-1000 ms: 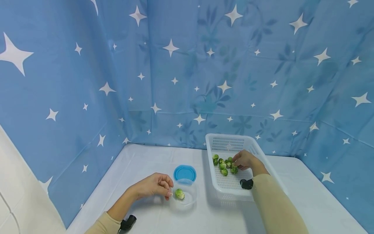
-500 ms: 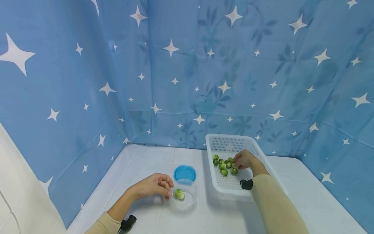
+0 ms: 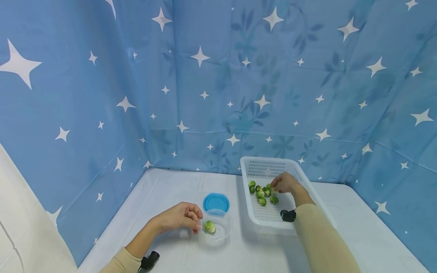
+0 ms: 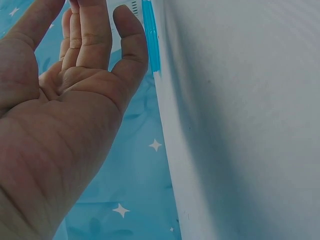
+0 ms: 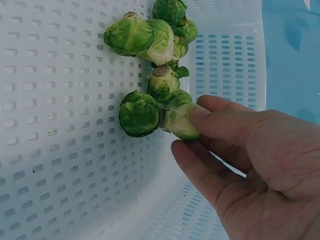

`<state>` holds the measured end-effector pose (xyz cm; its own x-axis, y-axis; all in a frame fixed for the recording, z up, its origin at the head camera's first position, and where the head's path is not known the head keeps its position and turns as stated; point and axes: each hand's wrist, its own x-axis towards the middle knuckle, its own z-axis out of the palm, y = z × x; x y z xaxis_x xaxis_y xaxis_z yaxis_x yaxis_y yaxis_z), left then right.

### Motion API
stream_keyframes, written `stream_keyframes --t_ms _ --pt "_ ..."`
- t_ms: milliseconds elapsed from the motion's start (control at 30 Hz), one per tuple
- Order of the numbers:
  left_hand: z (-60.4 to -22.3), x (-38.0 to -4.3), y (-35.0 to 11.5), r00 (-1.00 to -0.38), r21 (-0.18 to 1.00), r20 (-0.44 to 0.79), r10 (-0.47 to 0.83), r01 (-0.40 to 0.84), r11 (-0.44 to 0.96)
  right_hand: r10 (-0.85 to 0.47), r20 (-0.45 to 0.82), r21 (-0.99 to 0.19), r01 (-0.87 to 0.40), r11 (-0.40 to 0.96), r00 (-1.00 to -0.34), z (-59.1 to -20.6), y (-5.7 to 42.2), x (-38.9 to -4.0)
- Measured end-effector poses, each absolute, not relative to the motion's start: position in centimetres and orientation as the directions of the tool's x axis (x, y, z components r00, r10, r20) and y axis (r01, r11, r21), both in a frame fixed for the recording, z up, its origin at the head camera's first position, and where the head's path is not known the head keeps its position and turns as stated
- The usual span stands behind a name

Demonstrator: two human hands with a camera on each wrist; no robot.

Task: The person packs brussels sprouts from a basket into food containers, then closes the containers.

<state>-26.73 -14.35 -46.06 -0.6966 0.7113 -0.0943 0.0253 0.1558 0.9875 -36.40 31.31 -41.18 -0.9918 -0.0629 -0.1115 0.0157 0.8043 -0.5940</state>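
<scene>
Right hand (image 5: 260, 160): thumb and fingers slightly parted, pinching a pale sprout (image 5: 181, 122) at 10 o'clock from the palm, within the white basket (image 3: 268, 214) | Left hand (image 3: 182, 218): fingers loosely bent at the clear tub (image 3: 223, 231)'s 9 o'clock rim; grip cannot be told | Tub: one halved-looking green sprout (image 3: 209, 226) inside; blue lid (image 3: 216, 201) at 12 o'clock.

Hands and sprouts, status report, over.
Right hand pinching sprout in basket. Left hand at tub, one sprout inside. Other sprouts crowd the held one.
</scene>
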Motion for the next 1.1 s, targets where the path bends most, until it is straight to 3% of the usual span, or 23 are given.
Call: stream_keyframes --t_ms 200,533,833,1100 --pt "-46.1 -26.8 -14.4 -0.694 0.988 -0.091 0.714 0.03 0.154 -0.126 -0.052 -0.559 -0.076 0.826 -0.991 -39.8 30.5 -36.3" --pt "-46.2 -26.8 -14.4 -0.687 0.988 -0.089 0.721 0.028 0.149 -0.257 0.104 -0.615 -0.266 0.743 -0.961 -36.4 27.9 -35.5" --pt "-46.2 -26.8 -14.5 -0.686 0.988 -0.093 0.722 0.023 0.15 -0.341 0.265 -0.592 -0.431 0.681 -0.902 -32.8 24.3 -32.4" --pt "-46.1 -26.7 -14.5 -0.678 0.987 -0.098 0.728 0.028 0.159 -0.407 0.333 -0.57 -0.525 0.633 -0.851 -32.5 22.2 -29.3"
